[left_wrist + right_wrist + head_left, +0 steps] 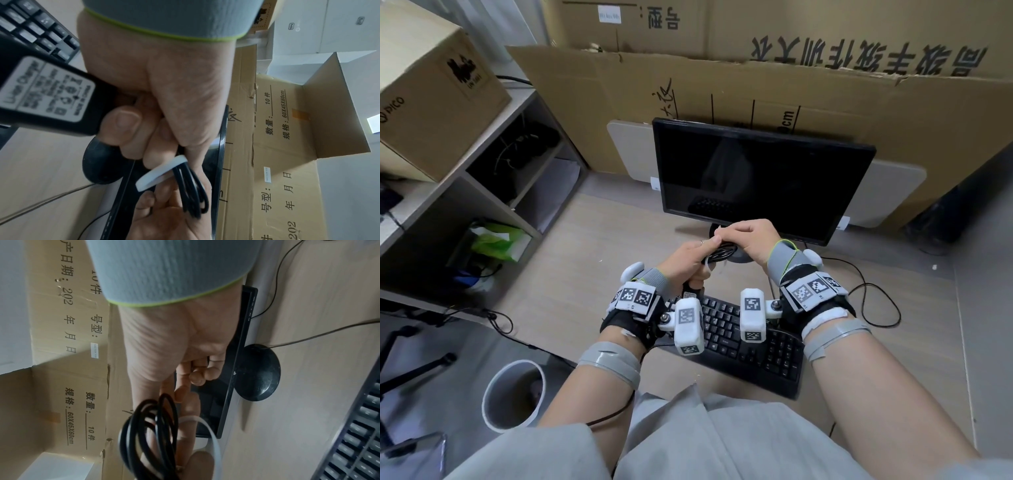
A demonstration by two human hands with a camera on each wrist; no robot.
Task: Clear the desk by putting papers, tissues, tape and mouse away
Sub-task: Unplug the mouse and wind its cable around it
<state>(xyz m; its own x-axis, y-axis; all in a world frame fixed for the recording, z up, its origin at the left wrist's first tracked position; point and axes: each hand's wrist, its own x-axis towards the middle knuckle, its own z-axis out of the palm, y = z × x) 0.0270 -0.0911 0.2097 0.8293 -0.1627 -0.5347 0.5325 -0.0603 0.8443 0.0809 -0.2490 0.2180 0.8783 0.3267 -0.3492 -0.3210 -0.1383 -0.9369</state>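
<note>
My left hand grips a black power adapter together with its coiled black cable, just above the desk in front of the monitor base. A white tie strap loops round the coil. Over the coil my right hand has its fingers curled, and its fingertips pinch the strap's end. The right wrist view shows the cable loops and the strap below that hand. No papers, tissues, tape or mouse are in sight.
A black monitor stands behind the hands, a black keyboard lies under the wrists. A shelf unit on the left holds a green bag and a cardboard box. A white bin stands on the floor.
</note>
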